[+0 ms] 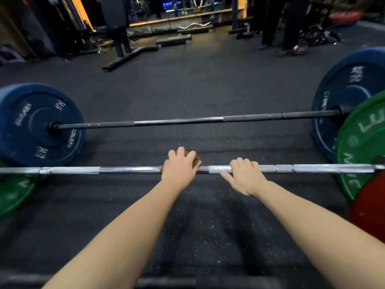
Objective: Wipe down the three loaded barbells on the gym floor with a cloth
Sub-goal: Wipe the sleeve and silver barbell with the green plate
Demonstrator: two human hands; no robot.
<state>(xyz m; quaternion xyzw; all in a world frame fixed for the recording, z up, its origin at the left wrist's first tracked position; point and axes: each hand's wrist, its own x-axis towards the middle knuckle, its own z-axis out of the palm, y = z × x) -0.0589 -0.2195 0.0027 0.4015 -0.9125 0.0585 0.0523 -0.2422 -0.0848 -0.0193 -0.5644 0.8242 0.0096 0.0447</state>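
Landmark: silver barbell (pixel 129 170), lying on the floor (pixel 208 215) across the view from left to right, nearest of the clearly seen bars
Left hand (pixel 180 165): on the middle of the silver barbell, fingers curled over the top of the shaft and gripping a cloth against it
Cloth (pixel 196 161): brown, bunched under the left hand on the silver barbell, with only a small part showing past the fingers on the far right side
Right hand (pixel 244 176): on the silver barbell just right of the cloth, fingers curled over a knurled section, thumb stretched out left below the shaft
Green plates: one at each end of the silver barbell, left (pixel 12 195) and right (pixel 362 142)
Red plate (pixel 368 207): on the near side of the silver barbell's right end, overlapping the green plate; which bar it sits on cannot be told
Dark barbell (pixel 187 120): beyond the silver barbell and roughly parallel to it, well apart from both hands
Blue plates: on the dark barbell's ends, left (pixel 39 126) and right (pixel 341 97)
Standing person (pixel 291 24): legs only, far beyond the silver barbell's right end
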